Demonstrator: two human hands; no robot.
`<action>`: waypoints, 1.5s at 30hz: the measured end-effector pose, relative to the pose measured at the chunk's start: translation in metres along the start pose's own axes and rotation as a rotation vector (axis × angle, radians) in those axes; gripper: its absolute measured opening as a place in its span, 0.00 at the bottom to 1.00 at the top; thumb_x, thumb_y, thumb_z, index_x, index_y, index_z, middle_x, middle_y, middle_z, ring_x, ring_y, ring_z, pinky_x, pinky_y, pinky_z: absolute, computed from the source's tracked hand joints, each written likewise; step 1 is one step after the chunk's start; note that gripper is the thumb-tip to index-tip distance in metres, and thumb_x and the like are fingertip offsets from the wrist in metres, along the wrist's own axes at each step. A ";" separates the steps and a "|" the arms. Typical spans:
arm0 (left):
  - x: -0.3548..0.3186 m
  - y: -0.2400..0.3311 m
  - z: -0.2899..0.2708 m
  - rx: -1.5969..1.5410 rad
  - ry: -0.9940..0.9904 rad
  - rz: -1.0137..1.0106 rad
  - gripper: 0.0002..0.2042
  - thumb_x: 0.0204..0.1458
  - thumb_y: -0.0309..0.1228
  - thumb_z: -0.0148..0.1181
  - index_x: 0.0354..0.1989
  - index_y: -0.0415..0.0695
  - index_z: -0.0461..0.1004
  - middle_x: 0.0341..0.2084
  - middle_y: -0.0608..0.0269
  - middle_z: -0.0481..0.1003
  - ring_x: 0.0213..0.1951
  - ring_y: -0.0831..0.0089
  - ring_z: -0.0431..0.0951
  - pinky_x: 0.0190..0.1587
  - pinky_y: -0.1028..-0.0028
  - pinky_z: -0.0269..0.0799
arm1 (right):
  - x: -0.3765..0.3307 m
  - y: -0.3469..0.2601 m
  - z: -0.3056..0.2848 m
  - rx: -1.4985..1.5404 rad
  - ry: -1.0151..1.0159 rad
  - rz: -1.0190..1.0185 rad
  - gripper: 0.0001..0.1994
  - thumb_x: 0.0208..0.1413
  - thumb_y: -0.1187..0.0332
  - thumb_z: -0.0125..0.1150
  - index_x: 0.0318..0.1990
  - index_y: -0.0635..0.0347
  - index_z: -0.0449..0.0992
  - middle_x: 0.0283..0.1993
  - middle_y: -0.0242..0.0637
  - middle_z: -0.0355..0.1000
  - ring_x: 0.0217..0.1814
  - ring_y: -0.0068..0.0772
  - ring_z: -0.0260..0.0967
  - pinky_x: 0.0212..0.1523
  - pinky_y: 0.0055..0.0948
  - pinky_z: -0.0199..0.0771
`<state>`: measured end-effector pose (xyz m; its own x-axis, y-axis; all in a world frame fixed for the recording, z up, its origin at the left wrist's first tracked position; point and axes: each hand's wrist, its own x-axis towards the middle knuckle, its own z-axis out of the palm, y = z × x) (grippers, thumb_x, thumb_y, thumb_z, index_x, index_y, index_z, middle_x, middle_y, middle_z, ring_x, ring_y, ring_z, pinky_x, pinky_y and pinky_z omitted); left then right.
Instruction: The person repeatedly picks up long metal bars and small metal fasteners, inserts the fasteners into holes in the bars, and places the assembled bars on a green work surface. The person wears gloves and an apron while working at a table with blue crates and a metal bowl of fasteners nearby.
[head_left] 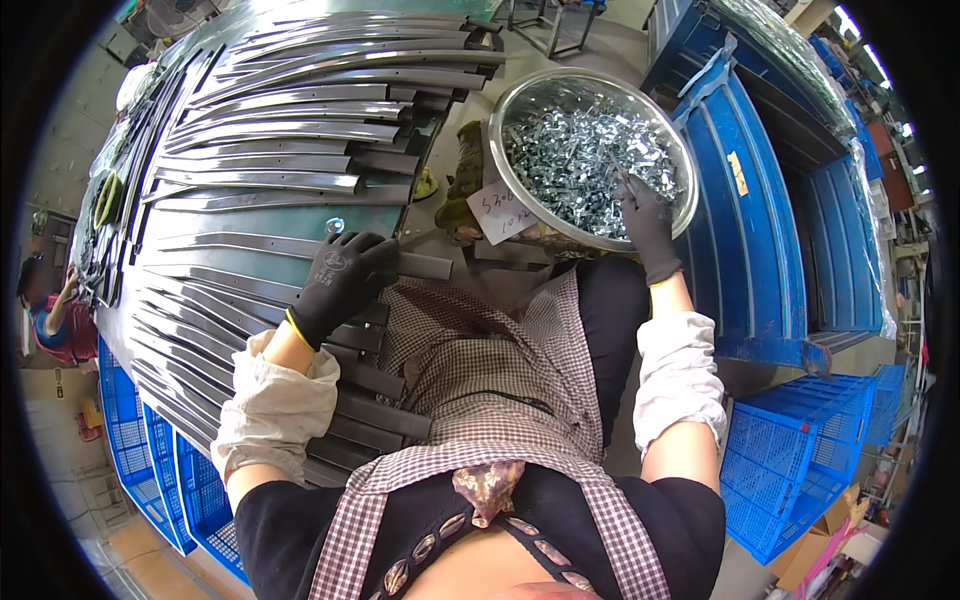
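Observation:
My left hand, in a black glove with yellow cuff trim, is closed over a dark strip on the table. A small shiny metal piece shows at its fingertips; what lies under the curled fingers is hidden. To the right, a round steel basin holds a heap of small silvery metal clips. My right hand, gloved alike, reaches over the basin's near right side. Its fingers are pinched together at the clips, with a clip seemingly between the tips.
Many dark strips lie in rows across the green table. A handwritten card leans by the basin. A blue metal bin stands at right, with blue plastic crates nearer. Another person is at the far left.

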<state>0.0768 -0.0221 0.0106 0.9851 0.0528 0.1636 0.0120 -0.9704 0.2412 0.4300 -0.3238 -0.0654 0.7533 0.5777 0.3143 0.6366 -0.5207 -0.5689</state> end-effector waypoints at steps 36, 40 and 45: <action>0.008 0.002 0.019 0.063 0.094 0.208 0.30 0.43 0.39 0.70 0.57 0.42 0.72 0.45 0.58 0.78 0.47 0.55 0.79 0.51 0.58 0.74 | -0.101 -0.180 0.044 0.643 -0.639 0.019 0.23 0.53 0.57 0.74 0.49 0.65 0.77 0.40 0.34 0.78 0.42 0.25 0.72 0.45 0.29 0.73; 0.010 -0.001 0.019 -0.015 -0.080 0.192 0.27 0.45 0.36 0.69 0.55 0.44 0.72 0.44 0.56 0.78 0.46 0.55 0.78 0.50 0.58 0.73 | -0.079 -0.171 0.048 0.553 -0.773 -0.049 0.23 0.52 0.55 0.74 0.47 0.64 0.78 0.39 0.35 0.78 0.42 0.27 0.74 0.45 0.29 0.72; 0.010 0.005 0.024 -0.200 -0.116 0.184 0.24 0.45 0.33 0.70 0.53 0.43 0.74 0.42 0.55 0.78 0.43 0.53 0.78 0.48 0.57 0.73 | -0.069 -0.154 0.075 0.719 -0.961 -0.052 0.17 0.54 0.59 0.73 0.41 0.64 0.78 0.35 0.29 0.78 0.37 0.21 0.73 0.41 0.26 0.73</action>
<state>0.0909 -0.0318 -0.0096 0.9808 -0.1582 0.1142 -0.1913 -0.8950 0.4029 0.2674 -0.2366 -0.0570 0.1035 0.9797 -0.1719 0.1947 -0.1894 -0.9624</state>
